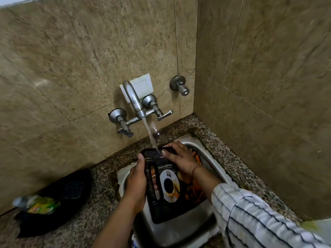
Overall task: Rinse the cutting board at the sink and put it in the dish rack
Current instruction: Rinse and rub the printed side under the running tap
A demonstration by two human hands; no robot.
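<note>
A dark cutting board point(170, 199) with a printed coffee-cup picture and a slot handle is held tilted over the steel sink point(172, 233). Water runs from the wall tap point(133, 99) onto the board's top edge. My left hand point(137, 183) grips the board's left side by the handle slot. My right hand point(179, 156) holds the upper right corner, fingers curled over the top edge next to the stream. No dish rack is in view.
A speckled granite counter point(89, 219) surrounds the sink. At the left lies a dark tray or cloth point(59, 199) with a green-labelled bottle point(35, 204). Tiled walls close in behind and at the right. A second valve point(180, 85) sticks out of the wall.
</note>
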